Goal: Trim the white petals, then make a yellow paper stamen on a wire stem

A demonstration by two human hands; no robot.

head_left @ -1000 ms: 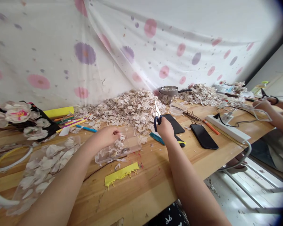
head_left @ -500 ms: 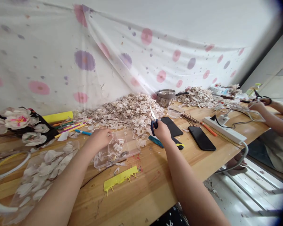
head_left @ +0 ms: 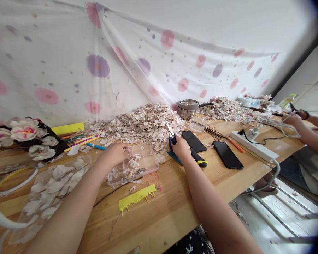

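A small craft workshop
Petal-like scraps [head_left: 147, 124] heap beyond the left hand [head_left: 115, 155], with artificial-looking flowers [head_left: 23, 130] to its left; the right hand [head_left: 181, 148] holds scissors [head_left: 170, 128], and another person [head_left: 313, 138] shares the wooden table [head_left: 172, 211] to its right

Dark blue in the handles of the scissors [head_left: 171, 129]. From there: off-white in the petals [head_left: 147, 123] at 10 o'clock; pink and purple spots over white on the cloth [head_left: 148, 56] at 11; plain black on the phone [head_left: 228, 155] at 3; bright yellow in the strip [head_left: 136, 197] at 7.
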